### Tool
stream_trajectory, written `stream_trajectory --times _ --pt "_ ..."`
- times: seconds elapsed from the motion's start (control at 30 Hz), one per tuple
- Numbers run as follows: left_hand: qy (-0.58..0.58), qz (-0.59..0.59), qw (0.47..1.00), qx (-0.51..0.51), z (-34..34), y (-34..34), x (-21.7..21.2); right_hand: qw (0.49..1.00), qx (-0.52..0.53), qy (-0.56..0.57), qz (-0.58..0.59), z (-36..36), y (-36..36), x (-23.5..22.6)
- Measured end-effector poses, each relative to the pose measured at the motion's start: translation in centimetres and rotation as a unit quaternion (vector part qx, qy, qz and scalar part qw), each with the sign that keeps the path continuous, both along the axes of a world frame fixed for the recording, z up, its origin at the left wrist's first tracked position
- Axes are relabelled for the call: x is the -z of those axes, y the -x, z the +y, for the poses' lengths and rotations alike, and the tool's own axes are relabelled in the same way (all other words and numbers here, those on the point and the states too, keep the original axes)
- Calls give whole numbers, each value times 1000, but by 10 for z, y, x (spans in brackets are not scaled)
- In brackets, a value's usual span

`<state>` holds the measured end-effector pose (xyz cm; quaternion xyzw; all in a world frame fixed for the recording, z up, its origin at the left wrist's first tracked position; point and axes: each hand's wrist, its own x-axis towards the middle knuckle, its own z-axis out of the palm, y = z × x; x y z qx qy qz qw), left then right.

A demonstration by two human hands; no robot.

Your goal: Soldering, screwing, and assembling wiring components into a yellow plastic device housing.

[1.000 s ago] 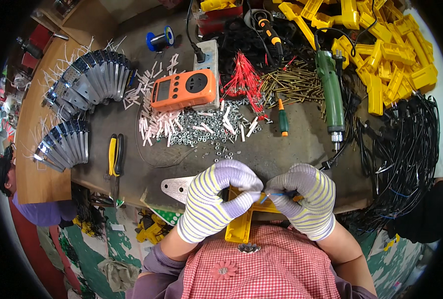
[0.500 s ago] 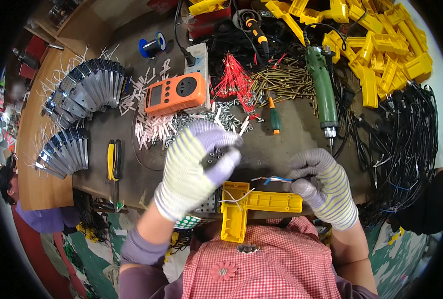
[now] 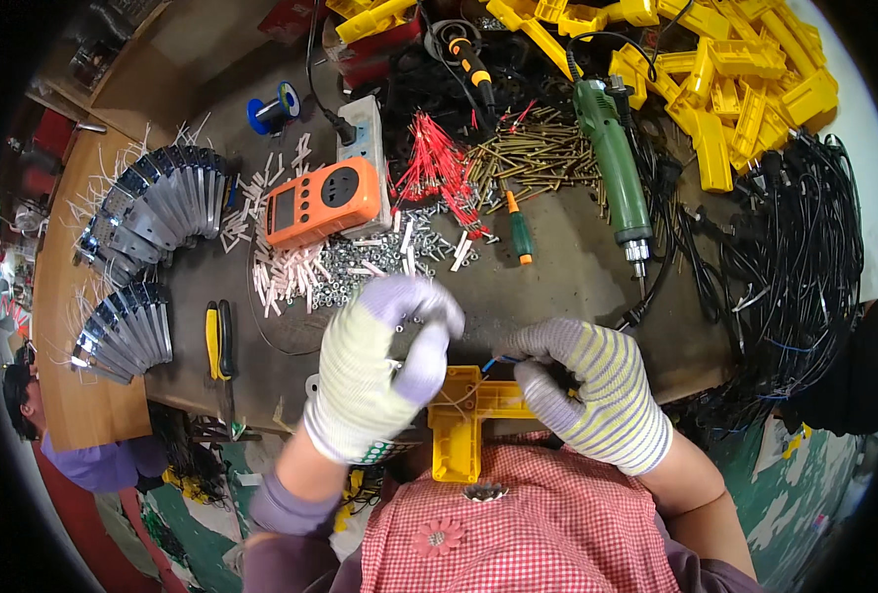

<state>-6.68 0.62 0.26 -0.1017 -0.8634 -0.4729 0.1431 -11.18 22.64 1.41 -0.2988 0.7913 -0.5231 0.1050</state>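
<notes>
My left hand (image 3: 384, 361), in a striped knit glove, hovers left of the yellow plastic housing (image 3: 456, 447). Its thumb and fingertips curl together; whatever they may hold is hidden. My right hand (image 3: 592, 390), gloved too, pinches a wire end with a blue strand (image 3: 499, 361) showing past the fingertips, above the housing. This open T-shaped shell lies at the table's front edge, against the checked apron. Thin white leads cross its middle, and my right fingers cover part of its right arm.
Loose nuts and white sleeves surround an orange meter (image 3: 322, 203). A green-handled screwdriver (image 3: 520, 229) and a green electric screwdriver (image 3: 612, 163) lie beyond my hands. Pliers (image 3: 219, 341) and fanned metal plates (image 3: 127, 326) are left; black cables (image 3: 794, 267) and yellow shells (image 3: 745, 89) right.
My right hand has moved left with the wire end, bringing it over the housing. My left hand has dropped slightly toward me. The whole view has shifted a little.
</notes>
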Motion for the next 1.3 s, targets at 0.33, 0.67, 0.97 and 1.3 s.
stream_trajectory --times 0.33,0.67,0.97,1.3 --pt "-260 -54 962 -58 24 -37 20 999 20 -31 15 -14 -3 -3" --pt "-177 -51 981 -59 21 -38 17 994 -60 4 94 -8 -2 6" --pt "-220 -152 963 45 16 -21 -5 989 -120 12 89 10 13 9" --pt "-205 -176 962 41 20 -32 -4 997 -69 19 -39 18 16 4"
